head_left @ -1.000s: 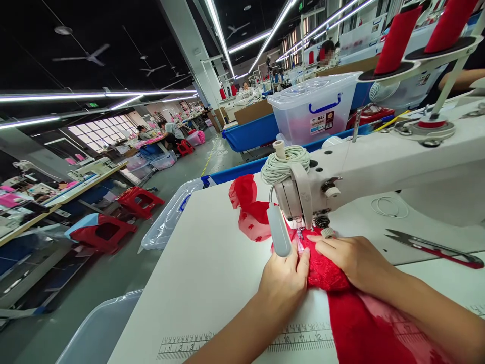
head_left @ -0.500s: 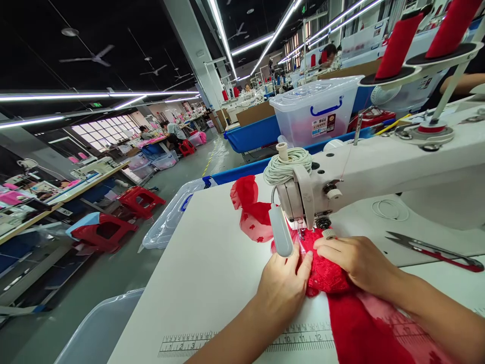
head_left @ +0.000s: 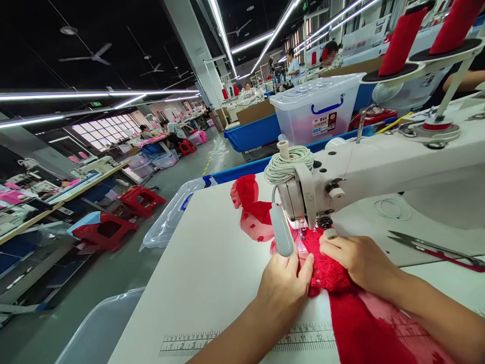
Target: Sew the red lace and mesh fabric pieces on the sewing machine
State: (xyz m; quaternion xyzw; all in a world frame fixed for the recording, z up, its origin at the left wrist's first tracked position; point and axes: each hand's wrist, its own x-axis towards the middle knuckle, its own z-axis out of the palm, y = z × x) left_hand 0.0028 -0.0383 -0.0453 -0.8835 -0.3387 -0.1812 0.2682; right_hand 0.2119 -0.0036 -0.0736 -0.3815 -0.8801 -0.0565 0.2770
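A co-worker (head_left: 293, 65) has emerged beyond the white tabletop (head_left: 197, 263); left hand (head_left: 281, 284) flat, right hand (head_left: 366, 263) pinching red lace (head_left: 330, 275).

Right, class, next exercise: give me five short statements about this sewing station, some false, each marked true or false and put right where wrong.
1. The left hand and right hand both touch red fabric. True.
2. The scissors lie to the left of the left hand. False: they lie to the right of it, past the right hand.
3. A coil of pale cord sits on top of the sewing machine. True.
4. The large thread cones at upper right are blue. False: they are red.
5. Ruler markings run along the table. True.
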